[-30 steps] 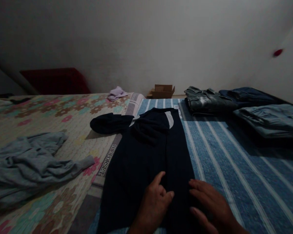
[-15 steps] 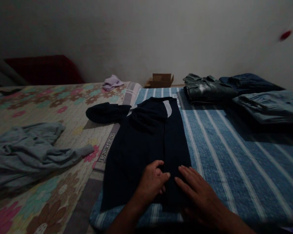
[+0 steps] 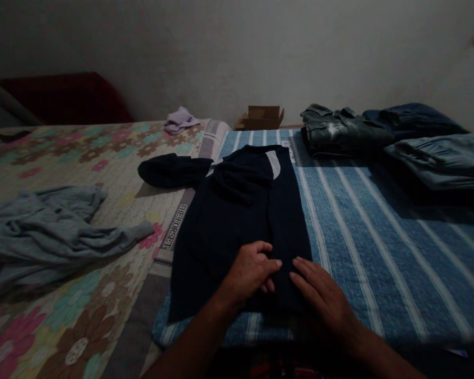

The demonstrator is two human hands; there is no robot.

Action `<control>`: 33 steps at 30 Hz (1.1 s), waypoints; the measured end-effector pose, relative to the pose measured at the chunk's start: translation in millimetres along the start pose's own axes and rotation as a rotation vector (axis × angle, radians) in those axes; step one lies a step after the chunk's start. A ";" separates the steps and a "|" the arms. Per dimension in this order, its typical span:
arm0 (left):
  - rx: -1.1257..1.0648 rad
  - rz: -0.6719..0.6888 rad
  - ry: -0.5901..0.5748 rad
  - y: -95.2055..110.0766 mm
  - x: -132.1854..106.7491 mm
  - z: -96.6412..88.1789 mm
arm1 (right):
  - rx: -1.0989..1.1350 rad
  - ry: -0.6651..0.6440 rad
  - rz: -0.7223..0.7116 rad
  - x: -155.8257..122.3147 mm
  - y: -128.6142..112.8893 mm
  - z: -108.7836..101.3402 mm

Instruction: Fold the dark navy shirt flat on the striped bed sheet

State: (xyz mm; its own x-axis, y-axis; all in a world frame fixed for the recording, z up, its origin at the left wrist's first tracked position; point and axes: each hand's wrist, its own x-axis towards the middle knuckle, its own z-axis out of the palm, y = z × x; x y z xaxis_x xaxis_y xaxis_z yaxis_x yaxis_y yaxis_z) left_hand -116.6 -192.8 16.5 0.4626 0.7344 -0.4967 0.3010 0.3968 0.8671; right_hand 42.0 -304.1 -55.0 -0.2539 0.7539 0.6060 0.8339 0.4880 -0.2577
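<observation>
On the blue striped bedspread, the dim-lit navy garment lay partly folded; left hand pinched its soft cloth, right hand pressed flat, grasping nothing.

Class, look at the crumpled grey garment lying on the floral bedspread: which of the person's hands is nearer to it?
Left. The left hand rests on the dark navy shirt, on the side toward the grey garment. The right hand lies beside it, farther from the garment, by the striped blue cover.
</observation>
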 end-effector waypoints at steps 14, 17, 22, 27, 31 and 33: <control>-0.002 -0.018 0.016 3.4 -0.1 4.0 | -0.104 0.060 0.022 7.4 -11.5 5.0; -0.046 -0.010 0.003 10.5 0.2 5.2 | -0.092 0.082 -0.004 8.9 -10.8 -2.1; -0.051 -0.007 -0.028 9.7 4.6 6.0 | -0.028 -0.017 -0.184 13.3 -17.2 -35.0; 0.006 -0.029 -0.011 12.6 9.0 5.6 | 0.032 -0.311 -0.338 37.9 -34.6 -55.1; 0.017 -0.032 -0.008 16.4 10.9 5.2 | -0.078 -0.576 -0.213 38.8 -39.6 -44.4; 0.010 -0.021 -0.015 15.8 11.1 4.9 | -0.168 -0.649 -0.088 27.7 -39.1 -38.3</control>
State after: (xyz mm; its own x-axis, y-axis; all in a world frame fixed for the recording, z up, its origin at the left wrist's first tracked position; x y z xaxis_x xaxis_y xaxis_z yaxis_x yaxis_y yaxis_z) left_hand -102.7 -181.0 24.5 0.4682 0.7178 -0.5153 0.3190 0.4065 0.8561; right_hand 21.1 -319.1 0.6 -0.5238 0.8513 0.0312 0.8480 0.5246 -0.0757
